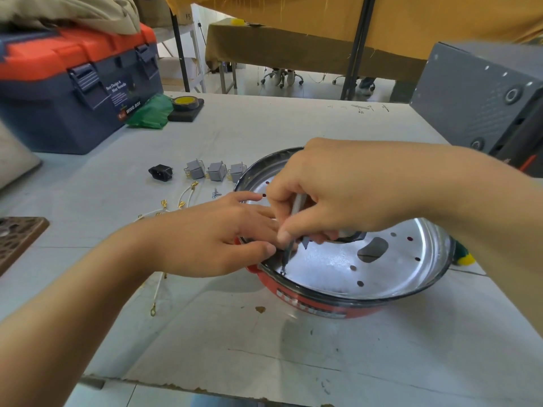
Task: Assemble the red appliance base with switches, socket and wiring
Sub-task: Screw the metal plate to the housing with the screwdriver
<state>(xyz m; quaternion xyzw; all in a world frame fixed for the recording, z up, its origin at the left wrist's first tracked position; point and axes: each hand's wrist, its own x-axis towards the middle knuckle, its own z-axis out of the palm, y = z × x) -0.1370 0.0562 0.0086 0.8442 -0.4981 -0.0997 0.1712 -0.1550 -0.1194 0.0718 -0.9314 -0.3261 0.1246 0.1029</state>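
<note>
The red appliance base [311, 304] lies on the table with its shiny metal inner plate [332, 268] facing up. My right hand [332, 195] grips a screwdriver [289, 248] held almost upright, its tip on a screw at the plate's near left rim. My left hand [211, 236] rests on the base's left rim, thumb and fingers steadying the shaft near the tip. Three grey rocker switches [216, 171] and a black power socket [161, 172] stand in a row behind. White wires with brass terminals [164, 210] lie to the left, partly hidden by my left arm.
A blue and orange toolbox [73, 89] stands at the back left, with a green bag [151, 111] and a tape roll [186, 103] beside it. A grey machine housing [482, 98] fills the back right. A loose screw [216, 193] lies near the switches. A brown perforated block [17, 242] sits at the left edge.
</note>
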